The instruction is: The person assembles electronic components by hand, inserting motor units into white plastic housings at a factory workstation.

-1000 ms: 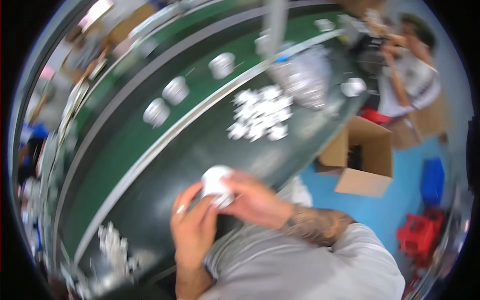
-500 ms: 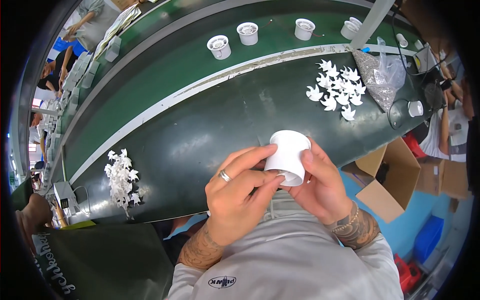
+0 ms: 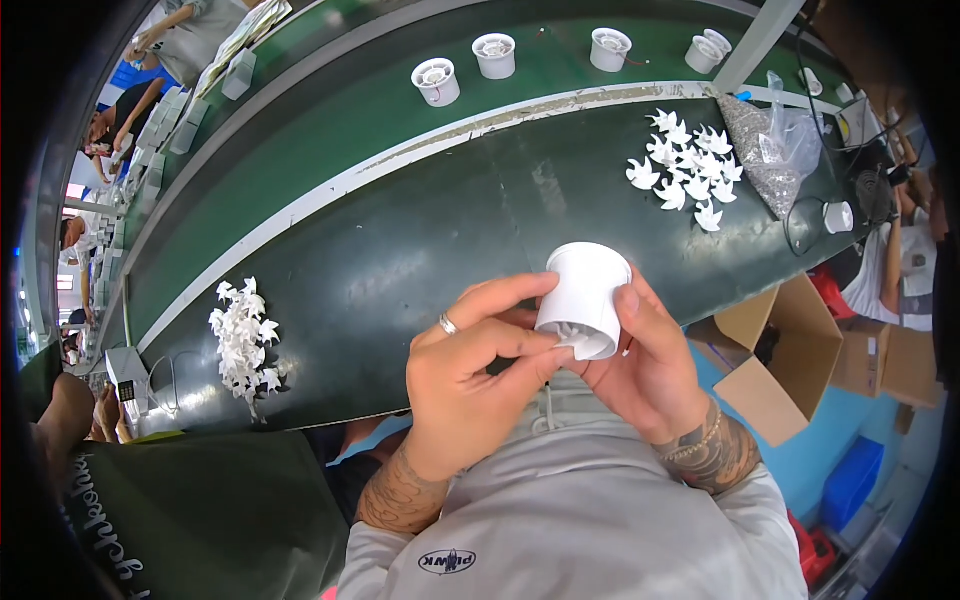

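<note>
In front of my chest is a white cylindrical fan housing (image 3: 590,285), tilted so its lower opening faces toward me. My right hand (image 3: 645,365) wraps around its right side, thumb on the outer wall. At the left, my left hand (image 3: 490,365) is closed against it: an upper finger presses the wall, while thumb and forefinger pinch at the lower rim. White blades of a fan wheel (image 3: 573,336) show inside the opening, touching or close to those fingertips. What exactly the pinch holds is partly hidden.
Loose white fan wheels lie in a left pile (image 3: 240,335) and a right pile (image 3: 690,165) on the dark green bench. Several finished-looking fans (image 3: 435,82) stand on the belt beyond. A bag of small parts (image 3: 760,150) and an open carton (image 3: 775,350) are at right. A person in dark clothing (image 3: 200,510) is at left.
The housing has risen slightly and moved a little right with both hands. Its lower opening shows more of the blades now. The whole view has shifted slightly.
</note>
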